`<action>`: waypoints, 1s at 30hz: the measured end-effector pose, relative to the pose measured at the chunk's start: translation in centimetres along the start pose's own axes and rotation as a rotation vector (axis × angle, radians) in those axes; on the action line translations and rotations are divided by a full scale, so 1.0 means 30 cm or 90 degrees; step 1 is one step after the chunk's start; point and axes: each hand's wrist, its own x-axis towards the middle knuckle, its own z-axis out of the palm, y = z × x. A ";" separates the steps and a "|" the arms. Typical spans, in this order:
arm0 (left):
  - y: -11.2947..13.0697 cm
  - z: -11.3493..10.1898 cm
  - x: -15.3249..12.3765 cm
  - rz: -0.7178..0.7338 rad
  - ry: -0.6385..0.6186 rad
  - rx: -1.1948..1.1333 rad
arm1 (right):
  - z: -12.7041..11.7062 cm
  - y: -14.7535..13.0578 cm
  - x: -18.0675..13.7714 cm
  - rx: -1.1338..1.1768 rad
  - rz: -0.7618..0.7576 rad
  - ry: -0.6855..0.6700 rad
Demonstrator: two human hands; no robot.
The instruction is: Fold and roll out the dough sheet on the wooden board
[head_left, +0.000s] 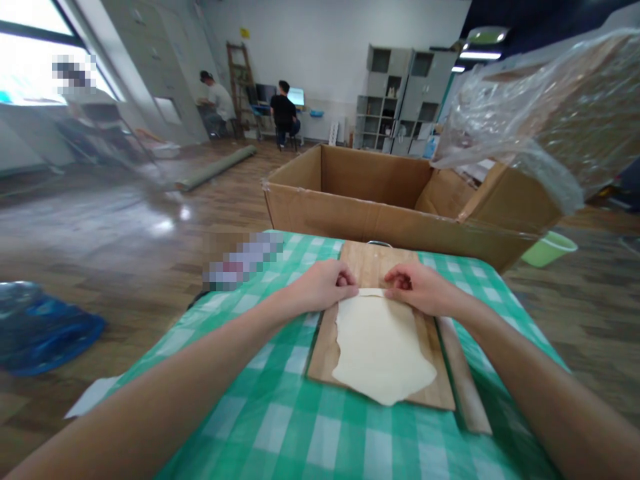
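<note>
dough (383, 350) lies on a board (377, 265) near an open cardboard box (345, 220).

Smooth matt dough (383, 347), wooden board (380, 264), tablecloth (280, 400) perhaps glossy plastic

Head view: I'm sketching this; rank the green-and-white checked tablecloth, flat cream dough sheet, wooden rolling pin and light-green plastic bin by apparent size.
Tablecloth
Dough sheet
Rolling pin
Bin, partly hidden

Occlusion and cropping
Rolling pin (466, 383) partly hidden behind right forearm (530, 377); blue plastic (55, 337) cropped at left; tableside object (245, 261) pixelated
</note>
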 end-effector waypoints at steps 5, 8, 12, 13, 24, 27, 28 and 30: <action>0.015 0.007 -0.014 0.041 -0.039 -0.007 | -0.013 -0.003 -0.009 0.002 -0.035 -0.079; 0.023 0.013 -0.016 0.056 -0.026 -0.024 | -0.020 -0.008 -0.012 0.041 -0.040 -0.071; 0.016 0.013 -0.006 0.057 0.015 -0.033 | -0.040 -0.005 -0.022 0.146 0.001 -0.093; 0.012 0.012 -0.003 0.054 0.029 -0.033 | -0.047 -0.002 -0.025 0.170 0.006 -0.109; 0.067 0.014 -0.019 0.148 0.039 -0.008 | -0.014 -0.058 -0.010 0.270 -0.050 0.012; 0.075 0.019 -0.019 0.158 0.072 -0.004 | -0.003 -0.081 -0.015 0.281 -0.068 0.035; 0.073 0.019 -0.017 0.155 0.076 -0.006 | -0.001 -0.082 -0.015 0.276 -0.066 0.041; 0.067 0.020 -0.014 0.143 0.073 -0.015 | 0.001 -0.075 -0.014 0.265 -0.056 0.063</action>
